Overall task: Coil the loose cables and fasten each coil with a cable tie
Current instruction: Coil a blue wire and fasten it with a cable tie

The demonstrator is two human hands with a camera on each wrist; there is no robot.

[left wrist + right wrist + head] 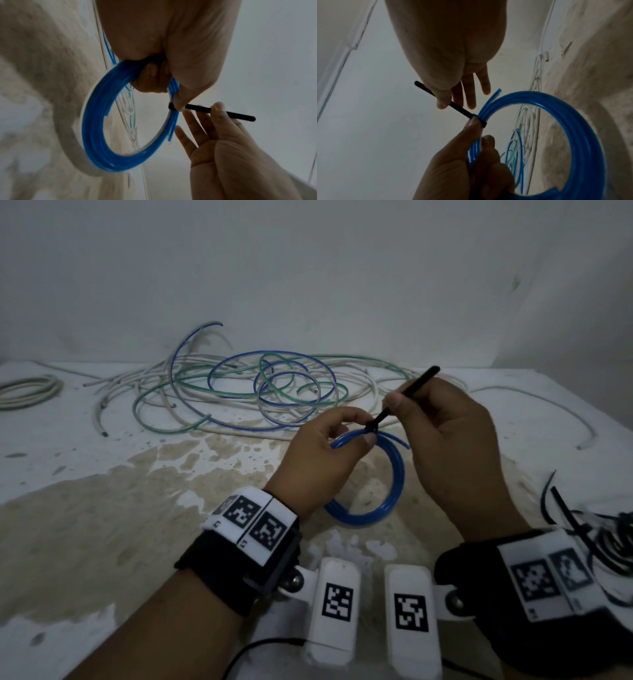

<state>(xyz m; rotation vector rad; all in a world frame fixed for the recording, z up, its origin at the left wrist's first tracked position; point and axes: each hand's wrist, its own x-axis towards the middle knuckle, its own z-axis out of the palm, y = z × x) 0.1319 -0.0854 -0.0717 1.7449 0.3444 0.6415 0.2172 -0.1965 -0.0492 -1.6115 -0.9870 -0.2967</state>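
A blue cable coil [394,484] [96,121] [573,121] hangs upright just above the stained table. My left hand [329,446] [471,155] pinches its top, thumb against the head of a black cable tie [404,395] [205,109] [453,105] wrapped round the strands. My right hand [448,436] [221,121] pinches the tie's free tail between thumb and forefinger; the other fingers are spread straight. The tail points up and to the right. Two short blue cable ends stick out beside the tie.
A tangle of loose white, blue and green cables [246,385] lies at the back of the table. A white coil [27,390] sits far left. Black ties or cables [603,529] lie at the right edge. One white cable [548,409] curves off right.
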